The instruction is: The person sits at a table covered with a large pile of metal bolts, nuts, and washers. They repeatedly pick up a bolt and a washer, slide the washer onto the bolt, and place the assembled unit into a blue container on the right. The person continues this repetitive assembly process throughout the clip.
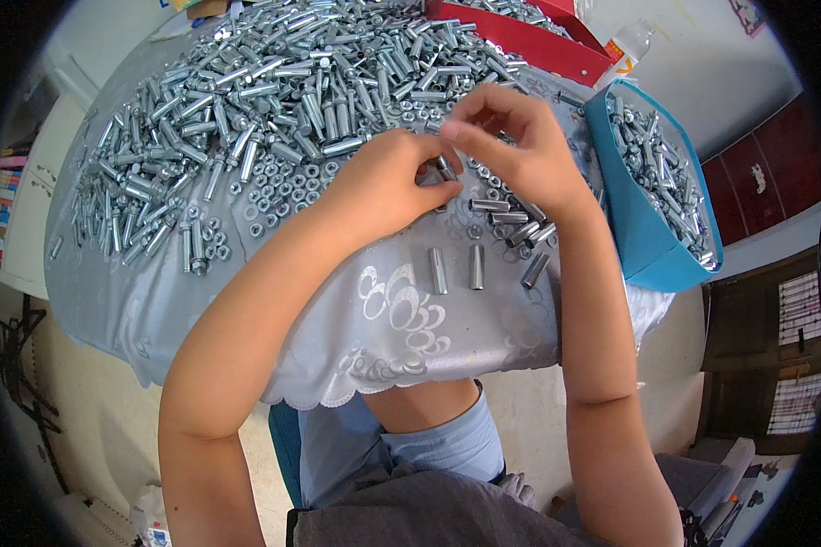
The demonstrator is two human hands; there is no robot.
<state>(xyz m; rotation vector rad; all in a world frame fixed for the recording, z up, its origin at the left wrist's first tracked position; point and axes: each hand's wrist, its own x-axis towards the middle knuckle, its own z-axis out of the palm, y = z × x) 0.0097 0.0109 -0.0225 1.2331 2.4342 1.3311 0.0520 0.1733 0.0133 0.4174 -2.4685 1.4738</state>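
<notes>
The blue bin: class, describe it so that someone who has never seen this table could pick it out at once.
Start at the table under its silvery patterned cloth, heaped with metal bolts and nuts. Go to its right-hand edge, just beyond the person's right hand. There stands the blue bin, open-topped and part-filled with the same bolts; its plain blue walls set it apart from the red tray behind it.

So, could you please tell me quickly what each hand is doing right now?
Left hand: fingers closed on a small metal sleeve.
Right hand: fingers pinched above the same sleeve; whether they grip it cannot be told.
</notes>
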